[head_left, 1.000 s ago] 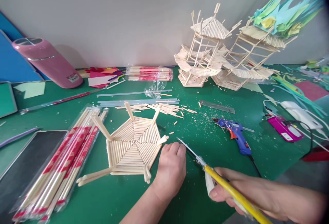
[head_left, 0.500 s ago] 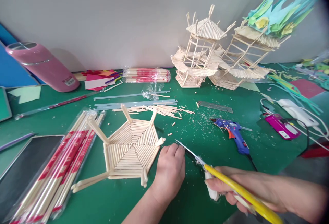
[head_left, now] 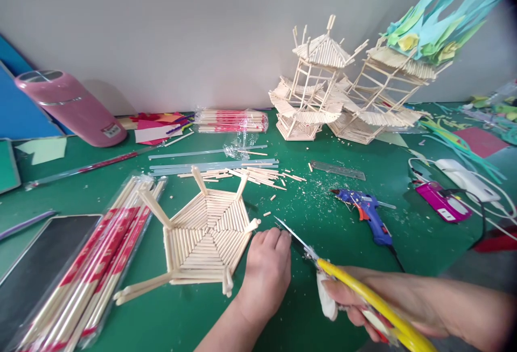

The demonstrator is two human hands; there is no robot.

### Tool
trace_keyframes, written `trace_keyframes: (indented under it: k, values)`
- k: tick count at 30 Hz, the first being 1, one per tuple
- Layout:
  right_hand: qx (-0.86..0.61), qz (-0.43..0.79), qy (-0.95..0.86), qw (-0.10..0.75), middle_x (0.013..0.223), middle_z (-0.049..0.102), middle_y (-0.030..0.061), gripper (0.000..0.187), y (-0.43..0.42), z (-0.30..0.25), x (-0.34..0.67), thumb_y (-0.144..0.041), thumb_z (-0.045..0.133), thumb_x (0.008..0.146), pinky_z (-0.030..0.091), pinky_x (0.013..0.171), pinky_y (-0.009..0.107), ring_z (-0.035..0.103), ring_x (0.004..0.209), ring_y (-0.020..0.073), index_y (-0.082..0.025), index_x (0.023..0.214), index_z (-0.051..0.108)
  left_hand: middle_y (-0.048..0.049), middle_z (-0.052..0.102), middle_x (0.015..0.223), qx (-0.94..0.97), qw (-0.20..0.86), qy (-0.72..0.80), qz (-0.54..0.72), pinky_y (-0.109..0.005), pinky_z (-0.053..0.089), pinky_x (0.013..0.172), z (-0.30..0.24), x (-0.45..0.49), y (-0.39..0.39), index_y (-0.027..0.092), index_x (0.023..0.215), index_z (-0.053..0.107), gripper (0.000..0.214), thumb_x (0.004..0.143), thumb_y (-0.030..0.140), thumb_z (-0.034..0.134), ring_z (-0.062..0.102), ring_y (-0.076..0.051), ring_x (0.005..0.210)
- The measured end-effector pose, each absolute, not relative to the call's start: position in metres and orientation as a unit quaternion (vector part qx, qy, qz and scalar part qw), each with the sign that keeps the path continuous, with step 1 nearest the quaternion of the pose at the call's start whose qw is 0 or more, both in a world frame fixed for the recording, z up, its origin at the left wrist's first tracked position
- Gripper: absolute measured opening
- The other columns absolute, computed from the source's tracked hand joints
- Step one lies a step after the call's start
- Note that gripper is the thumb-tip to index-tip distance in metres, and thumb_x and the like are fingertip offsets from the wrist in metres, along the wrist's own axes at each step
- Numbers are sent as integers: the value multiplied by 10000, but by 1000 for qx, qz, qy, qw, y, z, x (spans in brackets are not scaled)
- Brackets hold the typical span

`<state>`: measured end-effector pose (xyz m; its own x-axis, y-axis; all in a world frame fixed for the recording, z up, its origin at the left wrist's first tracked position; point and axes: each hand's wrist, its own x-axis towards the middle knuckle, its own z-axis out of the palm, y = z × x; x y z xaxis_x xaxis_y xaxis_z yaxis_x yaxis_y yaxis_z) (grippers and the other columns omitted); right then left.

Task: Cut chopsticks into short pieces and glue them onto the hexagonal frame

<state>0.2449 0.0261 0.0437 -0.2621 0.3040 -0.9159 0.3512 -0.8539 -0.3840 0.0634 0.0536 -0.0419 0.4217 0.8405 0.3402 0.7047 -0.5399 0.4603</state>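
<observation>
Left hand: the left hand (head_left: 269, 268) rests just right of the stick base, its fingers curled in; I can't tell what they have hold of.
Right hand: the right hand (head_left: 377, 279) has its fingers wrapped around a yellow-handled tool (head_left: 355, 285), its tip near the left knuckles.
Stick base: the six-sided stick base (head_left: 208, 233) lies on the green bench (head_left: 307, 319), posts slanting outward.
Glue gun: the blue glue gun (head_left: 375, 221) lies beyond the right hand.

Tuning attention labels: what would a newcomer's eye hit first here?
Likely the two stick towers at back right, the right one topped with blue-green strips. Then the yellow-handled tool in the right hand, front right, and the six-sided stick frame left of the left hand.
</observation>
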Motion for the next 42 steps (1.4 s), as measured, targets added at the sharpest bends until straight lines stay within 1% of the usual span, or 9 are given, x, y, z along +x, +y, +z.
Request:
trace_keyframes:
  k: [4,7,17,25,28,34,36,38,42]
  values:
    - [611,-750,253,11,560,395,-87,266,26,45,242,-420,570,762,280,463,170,322,443,38,-181,846,488,-62,559,671,837,124,458,271,-304,450,555,-43,62,54,136,808,598,217,798,50,399,506,-194,591]
    - [635,-725,265,35,519,404,-83,124,25,46,238,-260,510,698,249,434,186,311,411,43,-192,798,483,-62,563,687,840,126,456,266,-303,454,567,-44,63,54,139,811,595,213,798,51,401,510,-190,599]
    - [674,-671,300,69,386,325,-105,193,36,58,219,-114,389,438,163,348,193,239,301,42,-212,598,433,-76,574,676,843,128,466,237,-328,465,548,-45,65,54,137,739,590,211,783,41,408,516,-210,592]
    - [711,-636,289,85,337,253,-116,154,34,53,212,-107,417,516,108,355,218,170,300,58,-233,600,387,-61,565,658,848,111,461,236,-334,455,545,-44,70,47,158,715,576,219,779,30,410,508,-210,578]
    - [706,-637,302,68,394,301,-109,136,33,47,213,-114,405,528,123,371,214,215,325,44,-218,616,406,-46,565,662,840,109,469,250,-327,455,574,-46,71,44,167,735,571,232,775,7,407,511,-200,589]
    - [669,-674,310,34,383,240,-132,249,40,43,226,-129,394,485,123,354,206,178,336,55,-230,705,451,-41,565,661,829,106,479,268,-330,434,589,-49,69,46,163,739,559,207,782,10,427,512,-199,602]
    - [659,-670,341,-11,449,316,-118,208,45,45,232,-139,431,526,181,363,187,234,359,47,-224,714,451,-33,555,638,833,97,475,267,-330,418,583,-48,70,46,168,710,550,194,789,27,443,499,-197,592]
    - [650,-635,414,-59,561,444,-82,147,49,44,240,-180,500,600,292,416,179,389,438,59,-217,738,462,-26,552,634,835,84,475,265,-331,400,580,-46,71,45,172,709,549,177,791,42,464,491,-195,589]
    - [705,-328,628,-16,695,601,-1,106,55,29,263,-326,502,744,403,535,240,580,620,163,-230,785,480,-24,551,637,850,62,473,223,-333,352,555,-42,70,39,178,685,543,155,801,89,493,480,-199,588]
